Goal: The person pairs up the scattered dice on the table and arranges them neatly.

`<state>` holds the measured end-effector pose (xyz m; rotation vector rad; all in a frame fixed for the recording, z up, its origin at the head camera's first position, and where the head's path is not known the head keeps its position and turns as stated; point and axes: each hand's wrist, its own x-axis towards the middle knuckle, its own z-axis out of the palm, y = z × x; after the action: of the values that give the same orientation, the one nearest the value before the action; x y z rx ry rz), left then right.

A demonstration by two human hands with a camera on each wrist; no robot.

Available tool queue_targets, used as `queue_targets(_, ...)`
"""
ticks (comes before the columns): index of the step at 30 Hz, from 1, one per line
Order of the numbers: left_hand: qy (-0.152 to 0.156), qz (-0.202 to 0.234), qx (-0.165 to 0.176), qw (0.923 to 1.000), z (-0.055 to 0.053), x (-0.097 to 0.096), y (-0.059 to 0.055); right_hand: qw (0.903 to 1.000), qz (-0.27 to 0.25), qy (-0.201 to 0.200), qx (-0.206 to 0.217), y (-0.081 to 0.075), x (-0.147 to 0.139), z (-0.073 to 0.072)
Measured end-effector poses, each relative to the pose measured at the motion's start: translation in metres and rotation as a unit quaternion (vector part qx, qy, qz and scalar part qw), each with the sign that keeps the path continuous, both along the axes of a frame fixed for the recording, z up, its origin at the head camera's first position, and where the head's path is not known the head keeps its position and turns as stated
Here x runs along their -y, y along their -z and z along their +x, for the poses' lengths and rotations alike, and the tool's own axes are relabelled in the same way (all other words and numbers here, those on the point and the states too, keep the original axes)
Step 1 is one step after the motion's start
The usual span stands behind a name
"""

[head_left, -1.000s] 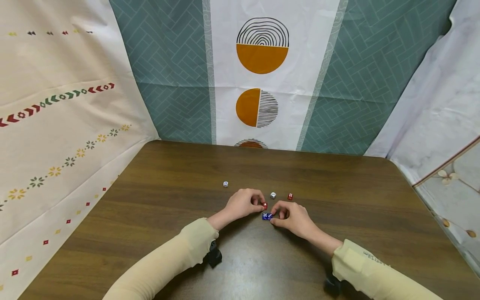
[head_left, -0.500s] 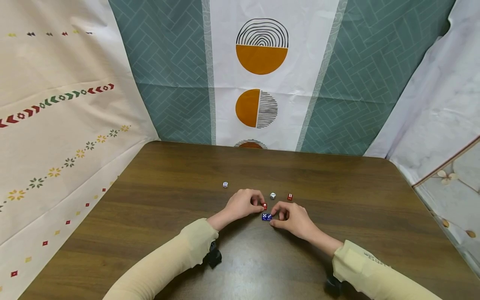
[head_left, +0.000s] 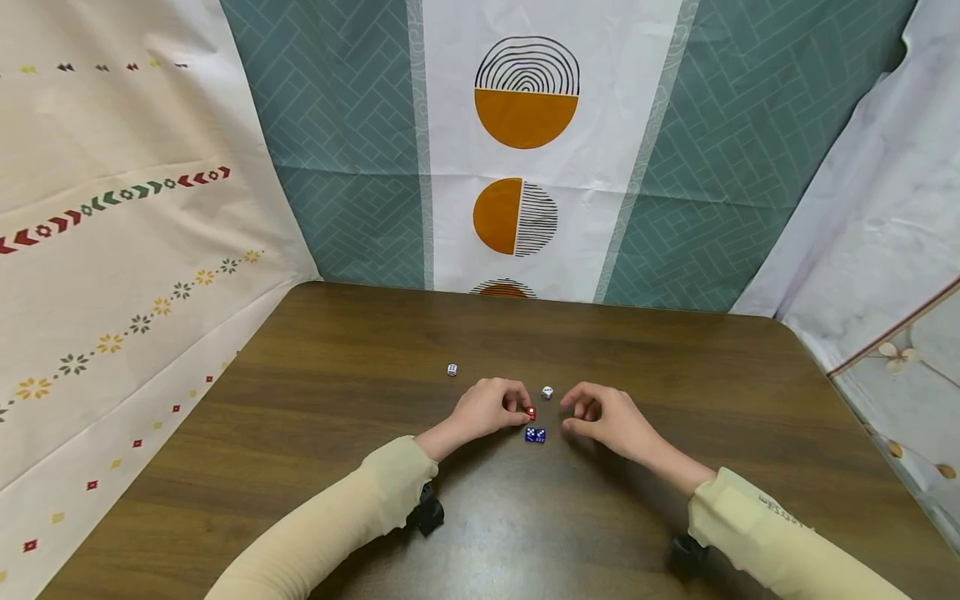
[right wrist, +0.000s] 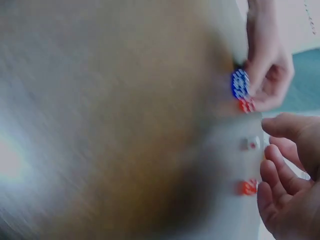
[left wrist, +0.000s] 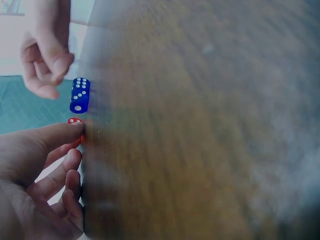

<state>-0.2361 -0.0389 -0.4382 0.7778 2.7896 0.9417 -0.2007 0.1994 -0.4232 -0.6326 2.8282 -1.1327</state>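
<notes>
My left hand (head_left: 489,406) pinches a red die (head_left: 532,413) between thumb and index finger, down at the table. Just in front of that die, nearer to me, two blue dice (head_left: 536,435) lie side by side, touching each other. To their right is my right hand (head_left: 611,421), thumb and fingers apart, holding nothing. Beyond its fingertips sits a white die (head_left: 547,392). A second red die (right wrist: 249,187) shows beside the right hand in the right wrist view; in the head view that hand covers it.
Farther back on the brown wooden table (head_left: 360,342), another white die (head_left: 452,370) lies beyond the left hand. Patterned cloths (head_left: 352,167) hang behind the table and along both sides.
My right hand has let go of the blue dice and moved right and slightly away from me, now covering the second red die. The left hand has stayed at its red die.
</notes>
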Motion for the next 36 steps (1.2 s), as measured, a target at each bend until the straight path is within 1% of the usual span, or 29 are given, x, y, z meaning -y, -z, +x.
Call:
queue_targets(4,-0.002,-0.003,0.002,1.0000,0.001,0.000,-0.001,0.9970,0.002,0.064,-0.044,-0.005,-0.010,-0.009)
queue_targets(6,-0.002,-0.003,0.003,1.0000,0.001,0.000,0.000,0.9943,0.008,0.091,-0.054,-0.004,-0.014,-0.013)
queue_targets(9,-0.002,-0.001,0.006,1.0000,0.001,0.000,0.001,0.9919,0.023,0.112,-0.056,-0.001,-0.018,-0.017)
queue_targets(15,-0.003,0.001,0.006,1.0000,0.001,0.000,0.002,0.9924,0.044,0.105,-0.047,0.008,-0.023,-0.022)
queue_targets(21,-0.001,0.003,0.009,1.0000,0.002,0.000,-0.001,0.9930,0.051,0.098,-0.042,0.014,-0.024,-0.024)
queue_targets(28,-0.001,0.001,0.005,1.0000,0.001,0.000,-0.001,0.9926,0.046,0.102,-0.048,0.017,-0.023,-0.025)
queue_targets(36,-0.003,0.002,0.009,0.9999,0.001,0.000,-0.001,0.9927,0.038,0.105,-0.046,0.019,-0.017,-0.024)
